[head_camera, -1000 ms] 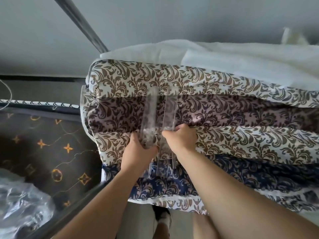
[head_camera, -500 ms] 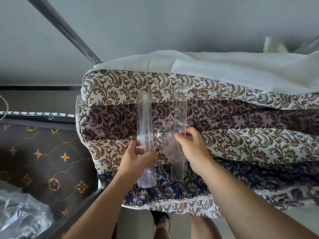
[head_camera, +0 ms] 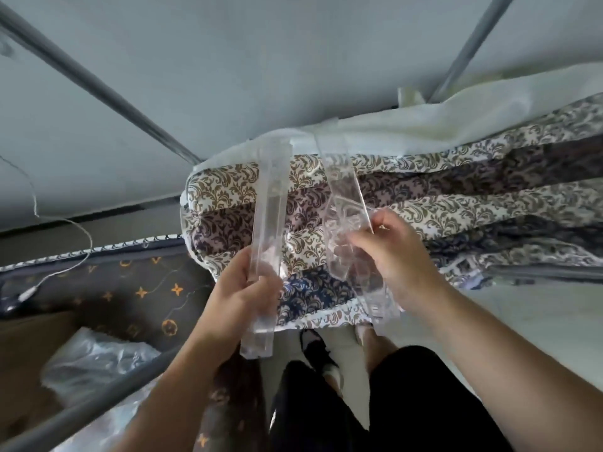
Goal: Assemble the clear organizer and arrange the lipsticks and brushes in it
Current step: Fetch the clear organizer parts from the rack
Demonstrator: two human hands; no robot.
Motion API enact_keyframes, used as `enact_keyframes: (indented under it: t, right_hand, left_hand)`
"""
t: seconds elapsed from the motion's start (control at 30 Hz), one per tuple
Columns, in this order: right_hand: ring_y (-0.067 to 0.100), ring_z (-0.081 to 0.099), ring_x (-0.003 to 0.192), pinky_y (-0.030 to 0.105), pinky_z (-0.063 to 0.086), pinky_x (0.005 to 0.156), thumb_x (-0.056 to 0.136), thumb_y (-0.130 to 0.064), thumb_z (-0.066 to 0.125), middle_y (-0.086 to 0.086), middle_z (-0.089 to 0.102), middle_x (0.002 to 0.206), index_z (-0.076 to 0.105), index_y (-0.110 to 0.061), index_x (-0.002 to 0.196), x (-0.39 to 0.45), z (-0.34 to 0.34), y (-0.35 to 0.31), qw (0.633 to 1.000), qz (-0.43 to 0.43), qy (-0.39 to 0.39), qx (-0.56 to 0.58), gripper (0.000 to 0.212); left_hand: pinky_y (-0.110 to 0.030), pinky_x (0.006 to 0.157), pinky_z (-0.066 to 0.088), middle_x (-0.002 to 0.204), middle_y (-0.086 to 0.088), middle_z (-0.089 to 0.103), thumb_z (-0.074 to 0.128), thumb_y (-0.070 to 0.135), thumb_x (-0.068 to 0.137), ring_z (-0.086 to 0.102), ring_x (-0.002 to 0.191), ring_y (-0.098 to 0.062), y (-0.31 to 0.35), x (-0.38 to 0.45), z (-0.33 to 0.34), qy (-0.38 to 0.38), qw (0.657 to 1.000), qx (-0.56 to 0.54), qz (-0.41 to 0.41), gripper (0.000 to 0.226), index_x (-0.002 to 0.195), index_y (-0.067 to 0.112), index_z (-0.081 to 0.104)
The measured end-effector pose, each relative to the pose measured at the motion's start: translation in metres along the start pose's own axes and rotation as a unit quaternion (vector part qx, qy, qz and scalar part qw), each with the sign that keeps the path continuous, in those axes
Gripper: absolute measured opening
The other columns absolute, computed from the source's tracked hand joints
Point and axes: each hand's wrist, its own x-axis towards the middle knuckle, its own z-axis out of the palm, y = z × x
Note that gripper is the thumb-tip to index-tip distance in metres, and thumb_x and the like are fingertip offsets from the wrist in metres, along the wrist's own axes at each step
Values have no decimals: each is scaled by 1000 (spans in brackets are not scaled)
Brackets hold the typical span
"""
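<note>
Two clear plastic organizer pieces are held up in front of a folded patterned quilt [head_camera: 424, 203]. My left hand [head_camera: 243, 298] grips a long clear strip [head_camera: 269, 223] near its lower end; the strip stands almost upright. My right hand [head_camera: 396, 259] pinches a second clear panel [head_camera: 346, 203], which has moulded slots near its middle and leans to the left at its top. The two pieces are apart, with a gap between them. No lipsticks or brushes are in view.
The quilt lies on a white sheet [head_camera: 456, 122] below a grey wall. Metal bed-frame bars [head_camera: 98, 89] cross the left and top right. A crumpled plastic bag [head_camera: 94, 363] and a cardboard box [head_camera: 29, 353] sit at lower left. My legs in black shorts [head_camera: 375, 402] show below.
Both hands have lifted the clear pieces off the quilt and drawn them farther apart. The camera tilted down, so my legs and the floor now show.
</note>
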Motion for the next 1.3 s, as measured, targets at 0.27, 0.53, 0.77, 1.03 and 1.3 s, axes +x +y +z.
enact_keyframes:
  t: [0.27,0.53,0.77,1.03,1.3]
  right_hand:
    - [46,62,75,75,49,75,76,-40,79,27,68,101,68,-21,95,-128,-16,10,991,-25,83,101,29]
    - [48,72,87,46,60,61,95,-11,64,27,74,95,55,-20,76,-262,5,66,934,-34,213,285,22]
    - [44,73,87,45,59,65,96,-8,62,26,74,94,53,-18,80,-373,13,112,846,-88,376,368,21]
    - [43,74,87,42,59,62,84,-21,70,23,76,92,62,-28,71,-515,20,179,723,-119,544,408,16]
    - [44,74,86,40,59,59,83,-15,68,27,74,92,52,-12,86,-653,70,257,646,-144,609,436,17]
  left_hand:
    - [-30,57,48,88,-11,52,68,7,82,51,61,-16,43,-86,16,-75,995,53,34,51,130,14,54]
    - [-37,66,55,91,-4,64,72,15,76,62,71,-18,43,-133,27,-136,974,174,57,64,136,12,51]
    - [-29,67,60,100,6,72,72,23,79,71,78,-12,28,-153,75,-258,923,275,81,50,127,29,60]
    - [-26,55,55,78,2,67,69,21,75,64,63,-11,-4,-225,168,-409,857,297,102,30,104,27,67]
    - [-38,66,58,104,-2,72,71,27,76,65,75,-18,-80,-347,208,-496,807,305,102,71,143,38,51]
